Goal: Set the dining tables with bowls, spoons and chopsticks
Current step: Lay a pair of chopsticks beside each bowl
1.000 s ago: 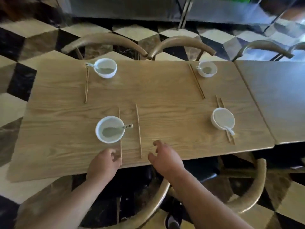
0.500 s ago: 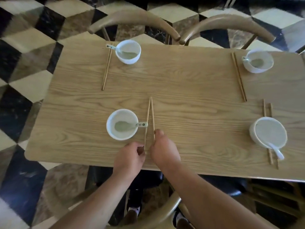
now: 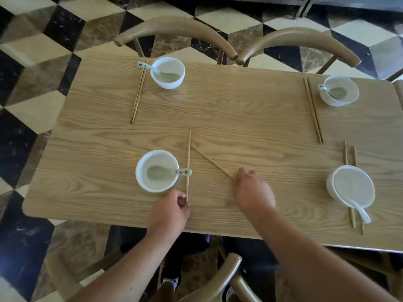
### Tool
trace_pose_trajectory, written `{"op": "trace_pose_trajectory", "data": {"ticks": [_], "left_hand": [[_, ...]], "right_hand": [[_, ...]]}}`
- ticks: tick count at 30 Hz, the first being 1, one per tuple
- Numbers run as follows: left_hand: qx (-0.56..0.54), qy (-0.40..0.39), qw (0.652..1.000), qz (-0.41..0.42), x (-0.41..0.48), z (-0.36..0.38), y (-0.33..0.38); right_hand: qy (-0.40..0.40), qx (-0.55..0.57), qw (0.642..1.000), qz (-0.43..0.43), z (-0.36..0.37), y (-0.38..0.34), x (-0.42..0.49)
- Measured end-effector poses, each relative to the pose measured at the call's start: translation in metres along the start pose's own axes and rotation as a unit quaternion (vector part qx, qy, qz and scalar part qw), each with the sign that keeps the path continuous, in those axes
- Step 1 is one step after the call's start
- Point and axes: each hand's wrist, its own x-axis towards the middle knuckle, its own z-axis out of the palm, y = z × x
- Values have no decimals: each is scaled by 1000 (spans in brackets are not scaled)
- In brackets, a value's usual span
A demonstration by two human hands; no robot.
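Lower centre, beside the bowl (image 3: 157, 170), the left hand (image 3: 169, 211) pinches one chopstick (image 3: 188, 162) crossed by the spoon (image 3: 168, 172) handle; dragging it could flip the spoon. Rightward, the right hand (image 3: 254, 194) covers the end of the slanted chopstick (image 3: 212, 163), grip unclear.

From the wearer's head, my one wide-angle camera looks forward and steeply down across the rectangular light-oak table (image 3: 239, 110), taken close from its near edge. Two curved tan wooden chair backs (image 3: 176, 29) and black-and-cream cube-patterned floor (image 3: 37, 112) fill the far side.
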Motion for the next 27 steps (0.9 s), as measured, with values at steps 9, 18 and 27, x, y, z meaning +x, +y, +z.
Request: {"op": "trace_pose_trajectory", "data": {"ticks": [9,18,27], "left_hand": [[-11,0,1000,20,2,2,-14],[-14,-24,1000,10,5,-3,-15],[-29,-37,999,12,9,-4,-16]], "right_hand": [[81,-76,992,-59,-33,17,61],[68,82,994,13,7,6,9],[-41,181,982,17,49,-54,-21]]}}
